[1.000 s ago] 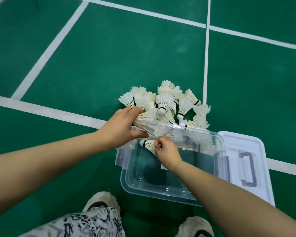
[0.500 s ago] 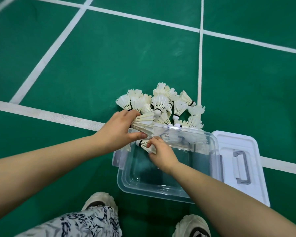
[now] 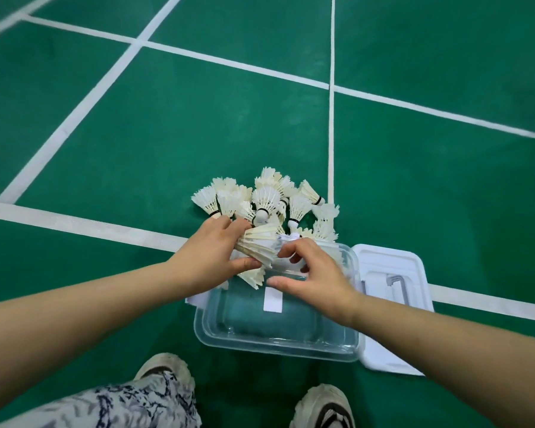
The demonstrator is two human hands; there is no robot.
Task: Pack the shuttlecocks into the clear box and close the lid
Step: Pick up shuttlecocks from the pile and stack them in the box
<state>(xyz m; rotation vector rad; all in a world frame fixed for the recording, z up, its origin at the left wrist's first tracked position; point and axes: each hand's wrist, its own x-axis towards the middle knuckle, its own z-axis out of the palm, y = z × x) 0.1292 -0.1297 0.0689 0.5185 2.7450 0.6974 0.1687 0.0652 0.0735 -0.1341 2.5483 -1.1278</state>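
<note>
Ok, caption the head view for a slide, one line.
Left hand grips a bunch of shuttlecocks over the clear box, right hand open beside it; lid lies alongside.

You see a clear box [image 3: 275, 341] of glossy, see-through plastic with a matt white paper label [image 3: 272, 299] on it. Just right of the box lies its lid [image 3: 393, 267], opaque white smooth plastic. Beyond the box, the shuttlecocks [image 3: 267, 199] have matt white feathers and smooth white bases. Under the box, the green floor [image 3: 198, 128] looks matt and finely grained, with flat white painted lines.
</note>
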